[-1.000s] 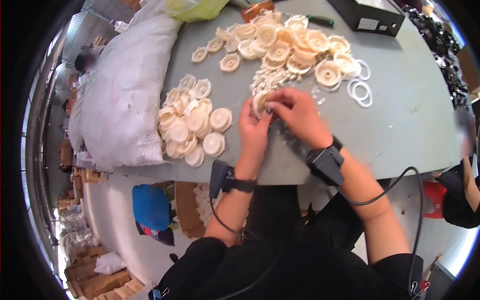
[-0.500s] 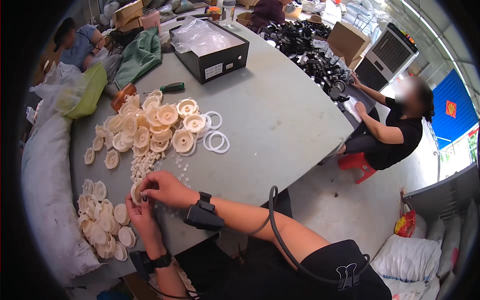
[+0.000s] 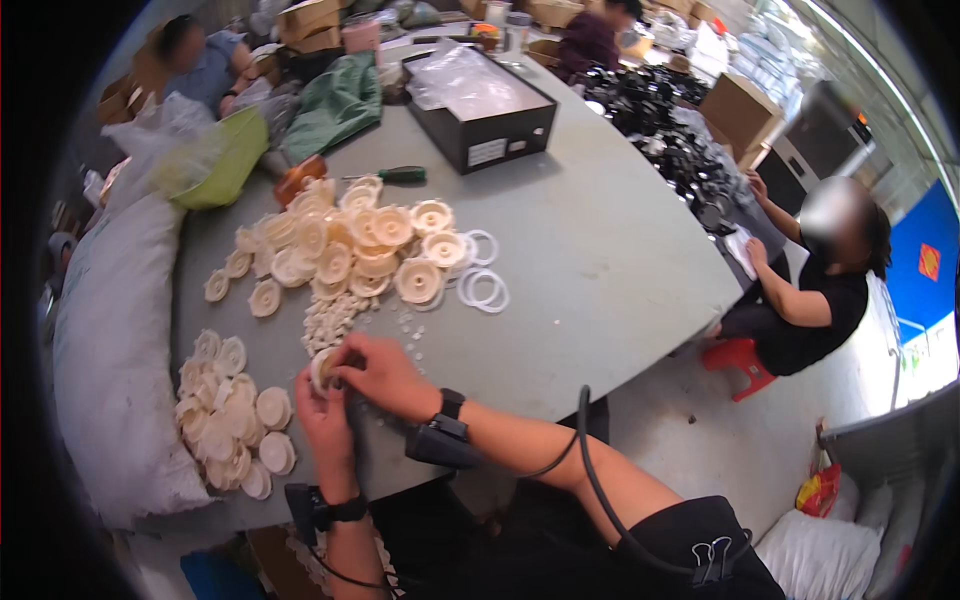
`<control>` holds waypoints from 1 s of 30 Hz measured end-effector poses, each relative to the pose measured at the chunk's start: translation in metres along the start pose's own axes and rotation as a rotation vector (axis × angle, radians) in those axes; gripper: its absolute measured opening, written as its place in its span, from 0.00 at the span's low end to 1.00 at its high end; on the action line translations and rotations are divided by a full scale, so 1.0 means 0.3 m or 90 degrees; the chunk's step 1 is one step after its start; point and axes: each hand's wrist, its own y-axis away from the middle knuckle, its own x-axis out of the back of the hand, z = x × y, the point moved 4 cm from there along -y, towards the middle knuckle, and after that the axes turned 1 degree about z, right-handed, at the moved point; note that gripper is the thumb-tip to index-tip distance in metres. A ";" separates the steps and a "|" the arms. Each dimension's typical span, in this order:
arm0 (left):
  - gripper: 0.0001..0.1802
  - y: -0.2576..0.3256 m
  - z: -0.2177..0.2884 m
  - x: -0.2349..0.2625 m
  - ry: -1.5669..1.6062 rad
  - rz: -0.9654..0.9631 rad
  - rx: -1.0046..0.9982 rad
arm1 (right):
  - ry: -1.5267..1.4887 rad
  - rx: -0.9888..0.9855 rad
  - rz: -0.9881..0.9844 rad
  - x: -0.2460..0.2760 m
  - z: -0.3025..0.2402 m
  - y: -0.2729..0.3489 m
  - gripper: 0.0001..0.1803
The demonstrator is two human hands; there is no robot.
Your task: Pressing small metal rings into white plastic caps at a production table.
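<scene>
My left hand and my right hand meet over the near edge of the grey table, both gripping one cream plastic disc. Just beyond my fingers lies a strip of small white pieces. A pile of cream discs is heaped further back. A second group of similar discs lies to the left of my left hand. Two white rings rest right of the far pile.
A black box with clear plastic on it stands at the far side, a green-handled screwdriver before it. A big white sack lies on the left. A seated person in black is at the right, and other people at the back.
The view has swung from looking straight down at the table to looking across it toward the right. My hands stay together on the cream disc.
</scene>
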 end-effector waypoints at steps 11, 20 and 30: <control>0.20 -0.006 0.043 -0.059 0.117 -0.054 0.037 | 0.210 -0.003 -0.137 0.065 -0.033 -0.009 0.18; 0.15 -0.003 0.003 0.004 0.291 -0.048 0.124 | 0.148 -0.029 -0.173 0.036 -0.048 -0.009 0.15; 0.13 -0.013 0.041 0.012 0.234 0.037 0.100 | 0.155 -0.067 0.034 0.266 0.036 -0.132 0.10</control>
